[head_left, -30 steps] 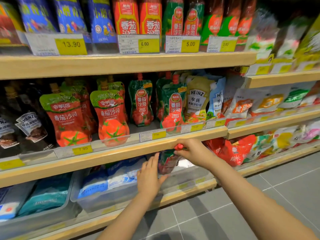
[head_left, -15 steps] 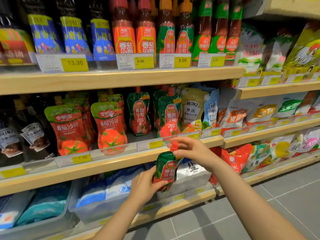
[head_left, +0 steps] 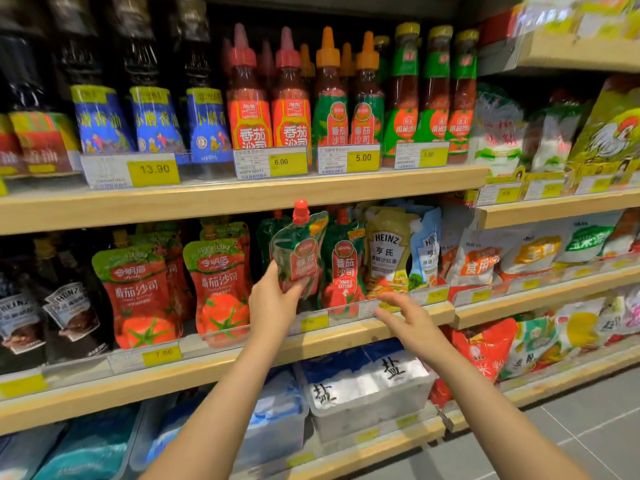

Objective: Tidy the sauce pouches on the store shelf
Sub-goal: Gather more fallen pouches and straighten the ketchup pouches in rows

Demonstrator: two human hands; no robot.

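My left hand (head_left: 273, 303) grips a green ketchup pouch (head_left: 300, 249) with a red cap by its lower part, holding it upright at the middle shelf (head_left: 242, 358). It is just in front of a standing green pouch (head_left: 343, 271) of the same kind. My right hand (head_left: 407, 315) hovers with fingers apart at the shelf's front rail, to the right of the held pouch, holding nothing. Two larger red tomato pouches (head_left: 221, 289) stand to the left on the same shelf. Heinz pouches (head_left: 388, 251) stand to the right.
The top shelf (head_left: 242, 195) carries sauce bottles (head_left: 291, 98) and price tags. Plastic bins of salt bags (head_left: 367, 386) sit on the bottom shelf. Dark Heinz bottles (head_left: 69, 306) stand at the left. Bagged goods (head_left: 485, 258) fill the shelves to the right. Grey floor tiles (head_left: 588, 427) lie at lower right.
The green pouch came up from the bottom shelf to the middle shelf. My right hand let go of its cap, and my left hand now holds it alone. The view tilted up.
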